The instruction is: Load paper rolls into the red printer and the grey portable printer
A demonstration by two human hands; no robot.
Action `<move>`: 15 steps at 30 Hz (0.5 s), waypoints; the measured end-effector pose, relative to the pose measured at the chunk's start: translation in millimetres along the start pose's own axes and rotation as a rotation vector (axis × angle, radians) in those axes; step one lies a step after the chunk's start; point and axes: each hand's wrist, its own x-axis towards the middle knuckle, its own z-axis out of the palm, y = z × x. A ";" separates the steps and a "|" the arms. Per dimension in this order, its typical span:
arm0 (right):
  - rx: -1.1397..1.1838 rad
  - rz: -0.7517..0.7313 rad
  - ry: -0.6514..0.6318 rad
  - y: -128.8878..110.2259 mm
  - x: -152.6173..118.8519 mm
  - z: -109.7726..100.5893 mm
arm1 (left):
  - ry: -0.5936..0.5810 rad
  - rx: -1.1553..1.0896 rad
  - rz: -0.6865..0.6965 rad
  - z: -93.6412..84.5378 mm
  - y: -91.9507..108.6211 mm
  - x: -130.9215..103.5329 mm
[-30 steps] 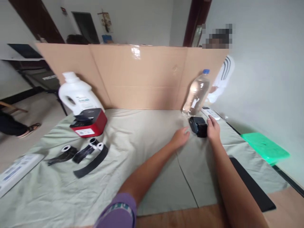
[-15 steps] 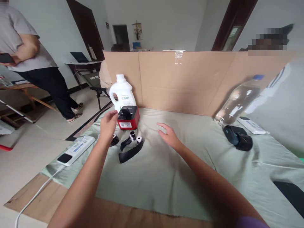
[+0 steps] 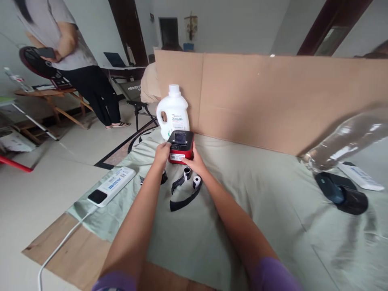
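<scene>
Both hands are on a red and black box-shaped device (image 3: 181,146) at the far side of the cloth. My left hand (image 3: 163,153) grips its left side, fingers partly hidden behind it. On the right side, my right hand (image 3: 195,159) holds it with the thumb across the lower front. A black strip lies in a slot on top of the device. Directly behind stands a white jug (image 3: 174,111). Nearer to me are small rolls of black ribbon, one (image 3: 186,173) beside another (image 3: 197,182) with its black tail curling out.
A white power strip (image 3: 112,186) with a cable lies left. Behind the cloth (image 3: 242,194) rises a cardboard panel (image 3: 242,101). At right are a clear bottle (image 3: 342,141), a dark object (image 3: 339,194) and another white strip (image 3: 362,176). A person (image 3: 85,64) stands back left.
Both hands have moved onto the red and black device and taken hold of its sides. The device is now tipped slightly, and the camera view has shifted.
</scene>
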 end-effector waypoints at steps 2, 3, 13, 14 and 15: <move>-0.084 -0.062 0.056 0.3 -1.1 -0.5 | -0.016 -0.032 0.003 4.2 -0.8 -2.4; -0.117 -0.092 0.088 -0.9 -1.7 -1.3 | -0.029 -0.043 0.009 6.8 0.4 -4.4; -0.095 -0.333 0.167 -103.5 -35.1 -55.7 | -0.040 0.377 0.389 37.0 86.6 -101.0; -0.097 -0.352 0.183 -113.8 -47.8 -63.2 | -0.057 0.369 0.449 40.7 97.3 -118.8; -0.102 -0.361 0.206 -121.9 -63.1 -70.9 | -0.068 0.346 0.512 45.1 106.1 -136.3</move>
